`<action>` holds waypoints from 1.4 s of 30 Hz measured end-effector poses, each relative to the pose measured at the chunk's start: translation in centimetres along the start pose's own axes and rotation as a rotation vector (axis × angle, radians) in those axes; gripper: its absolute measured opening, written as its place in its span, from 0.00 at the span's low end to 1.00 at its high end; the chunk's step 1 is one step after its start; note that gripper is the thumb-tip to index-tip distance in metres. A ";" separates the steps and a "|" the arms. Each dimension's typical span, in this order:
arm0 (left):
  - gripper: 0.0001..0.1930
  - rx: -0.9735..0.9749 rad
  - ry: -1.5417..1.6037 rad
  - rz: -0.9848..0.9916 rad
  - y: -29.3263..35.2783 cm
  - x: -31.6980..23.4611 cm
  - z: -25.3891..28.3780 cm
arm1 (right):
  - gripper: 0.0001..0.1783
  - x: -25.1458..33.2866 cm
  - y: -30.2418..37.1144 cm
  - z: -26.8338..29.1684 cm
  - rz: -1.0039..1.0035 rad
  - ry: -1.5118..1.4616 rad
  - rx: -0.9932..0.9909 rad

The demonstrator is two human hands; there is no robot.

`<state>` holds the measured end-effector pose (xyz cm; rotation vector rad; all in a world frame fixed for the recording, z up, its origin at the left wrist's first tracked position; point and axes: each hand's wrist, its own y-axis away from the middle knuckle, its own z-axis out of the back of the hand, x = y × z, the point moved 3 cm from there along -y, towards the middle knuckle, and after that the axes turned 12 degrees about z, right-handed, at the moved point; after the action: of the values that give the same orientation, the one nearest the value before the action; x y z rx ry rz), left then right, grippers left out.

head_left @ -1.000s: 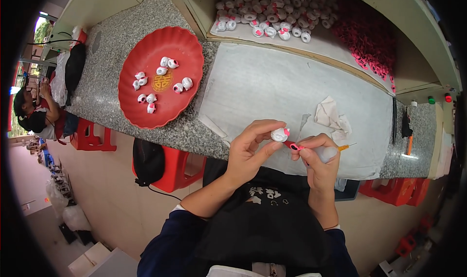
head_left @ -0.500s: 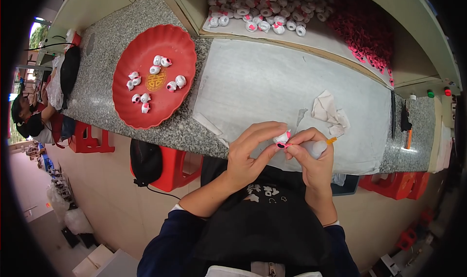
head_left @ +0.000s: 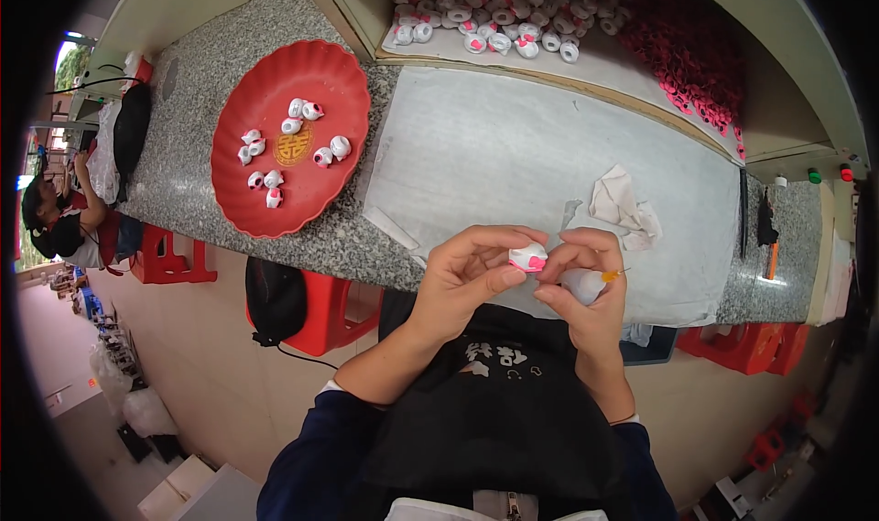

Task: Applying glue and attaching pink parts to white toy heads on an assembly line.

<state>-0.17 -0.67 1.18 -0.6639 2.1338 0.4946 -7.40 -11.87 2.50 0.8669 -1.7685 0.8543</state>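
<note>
Between the thumb and fingers of my left hand (head_left: 467,278) sits a small white toy head (head_left: 526,256) with pink parts on it. My right hand (head_left: 591,287) is close beside it, its fingers curled round a small translucent squeeze bottle (head_left: 583,286). The bottle has an orange tip with a thin needle, pointing right, away from the toy head. My right thumb and forefinger are near the toy head; whether they touch it is hard to see. Both hands are over the near edge of a white paper sheet (head_left: 476,146).
A red scalloped plate (head_left: 240,187) bears several finished-looking white and pink heads. On the shelf at the back lie many white heads (head_left: 513,4) and a heap of pink pieces (head_left: 687,63). A crumpled cloth (head_left: 615,196) rests on the paper. Another person (head_left: 78,200) sits far left.
The toy head has been turned in my left hand, so its dark-marked pink part no longer faces up. My right fingers have drawn slightly back from it, and the bottle has tilted.
</note>
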 end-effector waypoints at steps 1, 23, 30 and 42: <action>0.13 0.020 0.059 0.051 0.0 -0.1 -0.2 | 0.19 0.2 0.0 -0.3 -0.022 -0.005 0.044; 0.13 0.019 -0.260 -0.045 0.5 -0.1 -0.1 | 0.13 -0.6 0.7 0.0 -0.103 -0.102 -0.004; 0.14 -0.031 -0.236 0.020 0.3 0.3 -0.1 | 0.12 -0.8 0.5 0.3 -0.113 -0.111 -0.014; 0.12 0.005 -0.147 -0.031 0.2 0.9 0.4 | 0.12 -0.9 0.6 0.1 -0.132 -0.136 0.009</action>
<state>-0.55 -0.51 0.22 -0.6373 1.9830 0.5049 -7.64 -11.48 1.55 1.0562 -1.8023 0.7323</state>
